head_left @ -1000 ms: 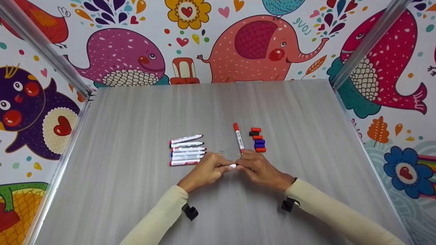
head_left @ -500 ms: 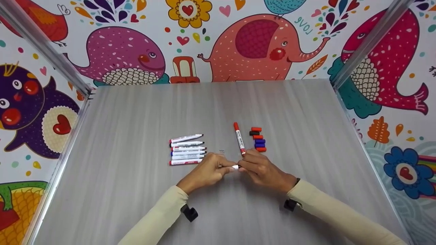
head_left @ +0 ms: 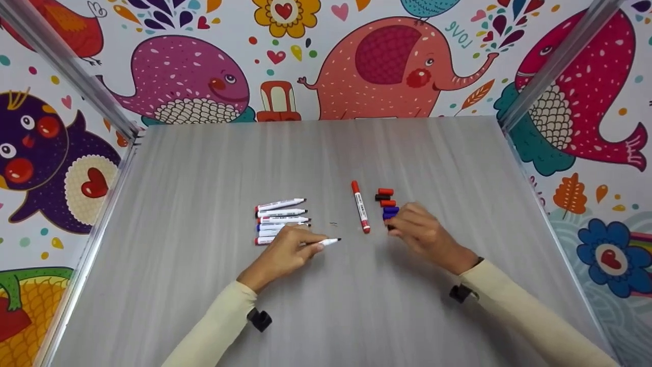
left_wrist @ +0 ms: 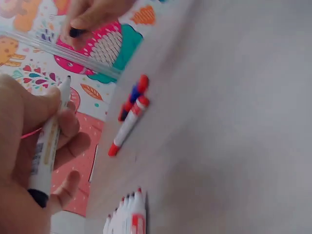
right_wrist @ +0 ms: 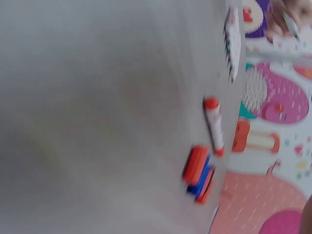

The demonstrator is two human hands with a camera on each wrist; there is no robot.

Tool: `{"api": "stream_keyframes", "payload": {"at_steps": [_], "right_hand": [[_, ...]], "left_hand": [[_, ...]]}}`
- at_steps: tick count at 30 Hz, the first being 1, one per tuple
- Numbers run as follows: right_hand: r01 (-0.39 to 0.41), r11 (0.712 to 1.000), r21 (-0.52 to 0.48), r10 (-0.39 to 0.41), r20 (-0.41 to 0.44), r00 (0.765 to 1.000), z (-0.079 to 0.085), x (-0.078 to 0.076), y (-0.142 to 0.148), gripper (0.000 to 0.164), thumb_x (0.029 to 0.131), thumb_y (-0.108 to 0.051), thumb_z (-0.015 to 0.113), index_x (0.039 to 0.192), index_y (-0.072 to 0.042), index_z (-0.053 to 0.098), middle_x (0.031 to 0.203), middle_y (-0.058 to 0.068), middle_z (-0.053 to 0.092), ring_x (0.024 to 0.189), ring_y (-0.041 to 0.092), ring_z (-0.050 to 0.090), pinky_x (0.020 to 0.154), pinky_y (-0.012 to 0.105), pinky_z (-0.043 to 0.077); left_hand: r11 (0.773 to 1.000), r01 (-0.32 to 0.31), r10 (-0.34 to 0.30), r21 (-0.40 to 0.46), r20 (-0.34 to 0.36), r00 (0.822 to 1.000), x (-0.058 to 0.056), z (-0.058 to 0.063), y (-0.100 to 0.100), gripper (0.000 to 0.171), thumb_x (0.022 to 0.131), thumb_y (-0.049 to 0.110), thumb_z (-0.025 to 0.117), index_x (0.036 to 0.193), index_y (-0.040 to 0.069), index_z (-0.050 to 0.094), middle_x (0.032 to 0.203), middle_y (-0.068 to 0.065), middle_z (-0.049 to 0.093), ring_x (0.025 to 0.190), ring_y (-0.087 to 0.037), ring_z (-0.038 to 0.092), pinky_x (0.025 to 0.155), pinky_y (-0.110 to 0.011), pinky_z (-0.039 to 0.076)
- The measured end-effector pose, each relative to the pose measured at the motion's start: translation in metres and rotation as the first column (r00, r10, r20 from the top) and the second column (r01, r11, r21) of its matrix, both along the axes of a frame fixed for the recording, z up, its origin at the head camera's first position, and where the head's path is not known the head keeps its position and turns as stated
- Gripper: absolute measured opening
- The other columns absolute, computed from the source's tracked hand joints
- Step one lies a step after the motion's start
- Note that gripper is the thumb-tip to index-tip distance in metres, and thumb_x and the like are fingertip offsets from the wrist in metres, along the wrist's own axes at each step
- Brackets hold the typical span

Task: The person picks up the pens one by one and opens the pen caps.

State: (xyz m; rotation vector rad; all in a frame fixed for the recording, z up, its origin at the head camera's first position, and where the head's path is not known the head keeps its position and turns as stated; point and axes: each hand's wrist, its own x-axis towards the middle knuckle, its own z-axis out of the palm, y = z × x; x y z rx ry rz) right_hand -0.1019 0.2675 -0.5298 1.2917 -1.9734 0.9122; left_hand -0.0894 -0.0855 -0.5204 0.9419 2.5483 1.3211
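My left hand (head_left: 285,257) grips a white marker (left_wrist: 47,151) with a black end plug, its bare dark tip pointing right and away in the head view. Between the thumb and fingers of my right hand (head_left: 430,237) is a black marker cap (left_wrist: 75,32), pulled off and apart from the marker. That hand is over the near end of a column of loose caps (head_left: 385,191) in red, black and blue, hiding part of it. Left of the caps lies a red marker (head_left: 360,208) with its cap on. Several uncapped white markers (head_left: 282,220) lie side by side beyond my left hand.
All of this rests on a grey wood-grain table (head_left: 204,168). Small dark marks (head_left: 333,224) show on its surface between the marker row and the capped marker. Walls printed with cartoon animals (head_left: 377,71) and metal corner posts (head_left: 565,63) border the table.
The hands were together at the marker; the black cap has come off. My right hand has moved right with the cap towards the loose caps, and my left has drawn left with the marker.
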Motion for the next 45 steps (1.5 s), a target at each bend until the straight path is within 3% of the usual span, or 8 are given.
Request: {"api": "stream_keyframes", "payload": {"at_steps": [2,6,12,18,24,29,41,45], "right_hand": [[0.044,0.999,0.008,-0.044,0.065,0.997,-0.001,-0.002,0.008,0.024,0.104,-0.019,0.075,0.113,0.002,0.081,0.099,0.008,0.078,0.087,0.024,0.060,0.082,0.032,0.045],[0.088,0.996,0.026,-0.091,0.169,0.981,-0.007,-0.001,0.014,0.025,0.095,-0.007,0.083,0.117,0.003,0.081,0.106,0.010,0.081,0.090,0.023,0.062,0.082,0.025,0.049],[0.138,0.990,-0.011,-0.129,0.293,0.948,-0.016,0.002,0.015,0.047,0.077,0.017,0.089,0.120,0.000,0.078,0.101,0.007,0.077,0.088,0.021,0.060,0.077,0.025,0.050],[0.158,0.987,-0.022,-0.142,0.327,0.934,-0.027,0.001,0.016,0.043,0.079,0.019,0.086,0.115,-0.002,0.076,0.104,0.010,0.075,0.089,0.024,0.061,0.077,0.024,0.050],[0.158,0.987,-0.033,-0.136,0.360,0.923,-0.040,0.000,0.018,0.043,0.079,0.023,0.085,0.115,0.000,0.076,0.108,0.013,0.074,0.095,0.028,0.065,0.082,0.020,0.052],[0.170,0.985,-0.041,-0.139,0.407,0.903,-0.048,0.002,0.020,0.036,0.084,0.019,0.084,0.114,0.000,0.077,0.113,0.016,0.069,0.098,0.027,0.068,0.087,0.017,0.053],[0.161,0.986,-0.042,-0.124,0.458,0.880,-0.063,0.003,0.025,0.032,0.088,0.018,0.082,0.114,0.001,0.077,0.114,0.016,0.068,0.103,0.028,0.069,0.093,0.017,0.053],[0.172,0.984,-0.055,-0.128,0.459,0.879,-0.065,0.003,0.025,0.033,0.086,0.019,0.083,0.113,0.002,0.077,0.112,0.016,0.068,0.099,0.029,0.069,0.088,0.021,0.054]], "left_hand": [[0.998,-0.011,0.008,-0.055,-0.065,0.998,0.001,-0.004,-0.005,0.025,0.100,0.014,0.081,0.125,0.006,0.083,0.090,-0.001,0.079,0.083,-0.014,0.066,0.097,-0.047,0.047],[0.995,-0.044,0.031,-0.093,-0.136,0.990,0.003,-0.014,-0.007,0.019,0.096,0.015,0.086,0.112,0.006,0.080,0.096,0.000,0.078,0.086,-0.014,0.069,0.097,-0.049,0.050],[0.994,-0.109,0.103,-0.020,-0.190,0.976,0.006,-0.025,-0.010,0.012,0.093,0.009,0.088,0.103,0.009,0.081,0.097,0.000,0.077,0.087,-0.016,0.068,0.085,-0.042,0.055],[0.986,-0.163,0.168,0.039,-0.218,0.962,0.011,-0.035,-0.017,0.017,0.090,0.005,0.090,0.105,0.007,0.082,0.101,0.000,0.074,0.088,-0.015,0.067,0.077,-0.034,0.055],[0.978,-0.203,0.206,0.036,-0.211,0.956,0.015,-0.042,-0.023,0.021,0.088,0.000,0.091,0.108,0.003,0.083,0.103,-0.001,0.072,0.090,-0.018,0.065,0.078,-0.035,0.053],[0.975,-0.217,0.221,0.041,-0.239,0.946,0.017,-0.048,-0.028,0.021,0.088,-0.001,0.091,0.106,0.006,0.082,0.101,-0.002,0.071,0.092,-0.019,0.065,0.080,-0.035,0.053],[0.972,-0.228,0.233,0.052,-0.286,0.930,0.019,-0.063,-0.034,0.022,0.087,-0.003,0.090,0.104,0.006,0.080,0.102,-0.002,0.073,0.098,-0.018,0.068,0.084,-0.038,0.057],[0.974,-0.224,0.223,0.034,-0.312,0.924,0.019,-0.065,-0.034,0.022,0.087,-0.003,0.091,0.103,0.008,0.080,0.101,-0.002,0.071,0.097,-0.017,0.066,0.083,-0.036,0.056]]}}
